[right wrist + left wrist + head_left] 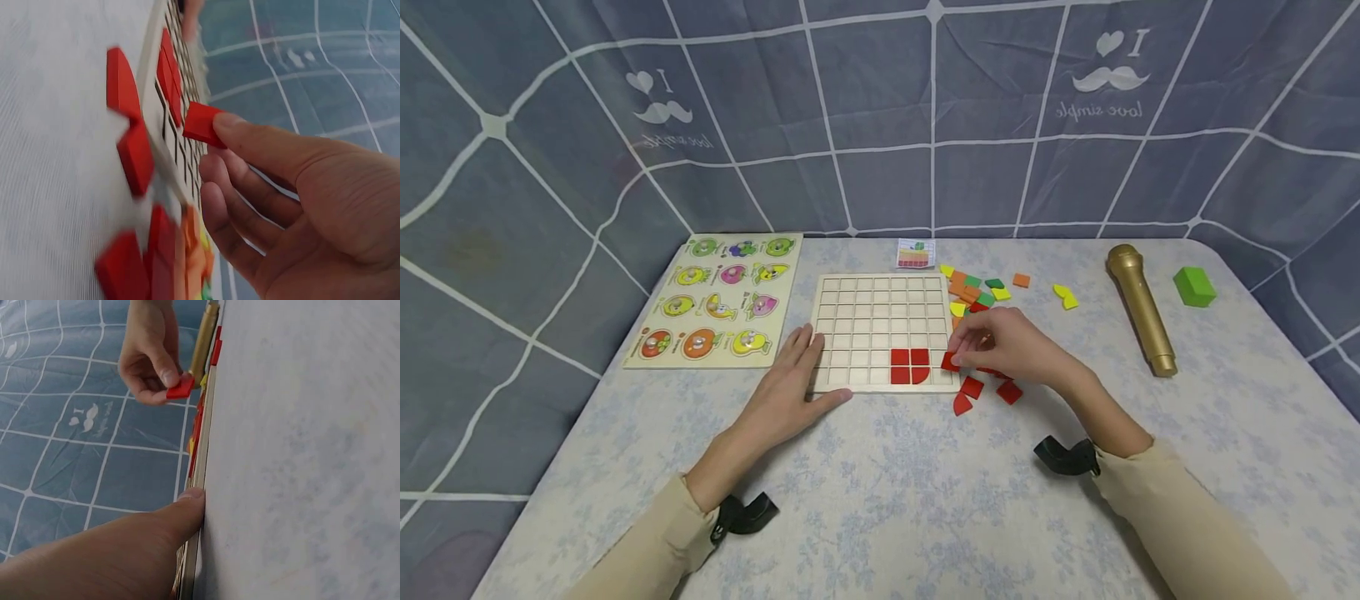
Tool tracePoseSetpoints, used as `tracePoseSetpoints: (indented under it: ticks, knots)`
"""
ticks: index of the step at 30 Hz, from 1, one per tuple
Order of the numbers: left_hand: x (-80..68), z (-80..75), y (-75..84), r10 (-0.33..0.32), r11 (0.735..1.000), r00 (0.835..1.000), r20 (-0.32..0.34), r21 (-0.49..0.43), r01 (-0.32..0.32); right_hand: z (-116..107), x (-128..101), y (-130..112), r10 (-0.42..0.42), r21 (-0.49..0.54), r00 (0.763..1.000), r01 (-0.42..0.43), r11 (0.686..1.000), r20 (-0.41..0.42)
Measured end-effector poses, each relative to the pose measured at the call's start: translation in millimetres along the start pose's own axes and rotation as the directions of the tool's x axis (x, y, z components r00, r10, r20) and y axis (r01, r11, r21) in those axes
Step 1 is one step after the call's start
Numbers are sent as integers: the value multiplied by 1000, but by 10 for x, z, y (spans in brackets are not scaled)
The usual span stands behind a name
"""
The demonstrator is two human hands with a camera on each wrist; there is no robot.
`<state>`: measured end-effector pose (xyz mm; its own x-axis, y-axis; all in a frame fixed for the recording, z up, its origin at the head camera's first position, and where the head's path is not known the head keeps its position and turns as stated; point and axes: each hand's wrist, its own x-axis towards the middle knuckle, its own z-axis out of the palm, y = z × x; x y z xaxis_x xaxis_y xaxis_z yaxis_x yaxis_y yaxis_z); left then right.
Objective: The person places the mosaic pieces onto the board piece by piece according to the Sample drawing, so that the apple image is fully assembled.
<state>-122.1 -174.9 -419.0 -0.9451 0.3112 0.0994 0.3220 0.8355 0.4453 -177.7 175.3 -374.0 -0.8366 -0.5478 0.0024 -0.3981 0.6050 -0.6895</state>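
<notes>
A wooden grid board point(880, 308) lies on the table with several red tiles point(910, 366) set in its near rows. My right hand point(1000, 346) pinches a small red tile point(950, 362) point(181, 388) point(201, 124) just above the board's right edge. My left hand point(793, 375) lies flat with straight fingers against the board's near left corner point(199, 481). Loose red pieces point(972, 392) point(134, 156) sit beside the board under the right hand.
A pile of orange, green and yellow pieces point(977, 289) lies right of the board. A fruit peg puzzle point(718, 300) sits at the left, a pattern card point(916, 252) behind the board, a gold microphone point(1138, 307) and green block point(1193, 286) at the right.
</notes>
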Motion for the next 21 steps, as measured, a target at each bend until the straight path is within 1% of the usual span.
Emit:
tracePoseSetpoints:
  ticks: [3, 10, 14, 17, 21]
  knots:
    - [8, 13, 5, -1, 1000, 1000, -3, -7, 1, 79, 109, -93, -1, 17, 1000, 1, 1000, 8]
    - [15, 30, -1, -12, 1000, 1000, -8, -18, 12, 236, 408, -217, -51, 37, 999, 50, 998, 19]
    - [28, 44, 24, -24, 999, 1000, -5, -27, 23, 317, 542, -270, -45, 51, 999, 44, 998, 24]
    - [36, 50, 50, -32, 999, 999, -2, -28, 32, 387, 611, -282, -45, 42, 999, 44, 998, 12]
    - [37, 50, 71, -47, 998, 999, -12, -29, 47, 482, 658, -298, -54, 24, 998, 54, 998, -28]
